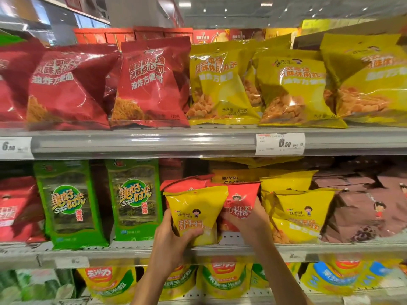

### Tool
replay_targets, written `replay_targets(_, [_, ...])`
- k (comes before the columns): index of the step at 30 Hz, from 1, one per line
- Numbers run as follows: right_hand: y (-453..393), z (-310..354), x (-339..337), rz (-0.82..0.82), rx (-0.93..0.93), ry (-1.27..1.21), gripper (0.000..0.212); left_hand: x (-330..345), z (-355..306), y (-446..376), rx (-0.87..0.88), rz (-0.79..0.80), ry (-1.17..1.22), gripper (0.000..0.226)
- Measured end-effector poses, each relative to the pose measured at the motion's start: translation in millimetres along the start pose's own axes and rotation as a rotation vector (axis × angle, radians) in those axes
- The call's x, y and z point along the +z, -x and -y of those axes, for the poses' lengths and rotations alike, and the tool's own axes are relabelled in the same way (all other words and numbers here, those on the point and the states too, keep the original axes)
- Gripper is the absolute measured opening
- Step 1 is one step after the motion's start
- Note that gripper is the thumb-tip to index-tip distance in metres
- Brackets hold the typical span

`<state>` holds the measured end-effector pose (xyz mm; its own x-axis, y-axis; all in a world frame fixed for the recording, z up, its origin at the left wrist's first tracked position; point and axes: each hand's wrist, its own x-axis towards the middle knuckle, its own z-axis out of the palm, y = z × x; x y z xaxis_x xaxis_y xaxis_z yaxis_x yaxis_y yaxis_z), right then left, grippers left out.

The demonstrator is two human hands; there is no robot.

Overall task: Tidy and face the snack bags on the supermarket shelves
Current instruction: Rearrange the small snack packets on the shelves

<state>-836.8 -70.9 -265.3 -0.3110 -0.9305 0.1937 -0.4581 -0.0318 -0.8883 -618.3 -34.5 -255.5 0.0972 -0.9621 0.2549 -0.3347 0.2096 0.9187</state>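
On the middle shelf (220,249) stands a small yellow snack bag (196,212), upright and facing me. My left hand (174,236) grips its lower left side, thumb across the bottom front. Just behind and to its right is a red snack bag (240,201); my right hand (248,219) holds it from the front right, fingers curled over its lower part. More yellow bags (301,214) stand to the right, one lying upside down behind (233,176). The top shelf carries red bags (149,84) and yellow bags (293,89).
Green seaweed packs (70,203) stand left of my hands, with red bags (15,208) beyond them. Brown bags (370,208) lean at the far right. The lower shelf holds yellow bags (220,280). Price tags (279,144) clip onto the shelf rails.
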Motion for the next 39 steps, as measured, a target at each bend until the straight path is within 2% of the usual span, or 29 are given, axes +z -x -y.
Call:
replay_targets(4, [-0.6,-3.3,1.5,-0.046,-0.009,0.017,0.057,-1.0,-3.7,0.8,-0.047,0.01,0.055,0.049])
replay_targets(9, [7.9,5.2,0.4,-0.108,-0.066,-0.038,0.058,-6.1,-11.7,6.0,-0.101,-0.071,0.1,0.045])
replay_targets(14, [25.6,24.9,-7.4,-0.133,-0.097,-0.161,0.047,-19.1,-14.0,16.5,-0.078,-0.126,0.11,0.04])
replay_targets(18, [42.4,32.4,-15.3,-0.103,-0.071,-0.193,0.053,-29.0,-14.6,22.7,-0.06,-0.15,0.151,0.039])
replay_targets(22, [63.1,32.4,-32.0,-0.127,-0.033,-0.173,0.049,-27.9,-17.4,24.1,-0.035,-0.156,0.169,0.045])
replay_targets(26, [79.0,37.3,-56.9,-0.128,-0.014,-0.194,0.035,-7.0,-18.8,17.4,-0.036,-0.136,0.14,0.041])
replay_targets(30, [93.2,34.6,-79.8,-0.129,0.075,-0.258,0.051,34.8,-26.1,7.1,-0.009,-0.044,0.135,0.034])
replay_targets(34, [100.2,15.5,-98.3,-0.14,0.093,-0.177,0.042,76.1,-35.4,-5.8,0.052,0.052,0.094,0.028])
replay_targets(39, [102.1,-5.6,-112.6,-0.162,0.1,-0.129,0.046,103.2,-35.2,-17.9,0.083,0.088,0.074,0.028])
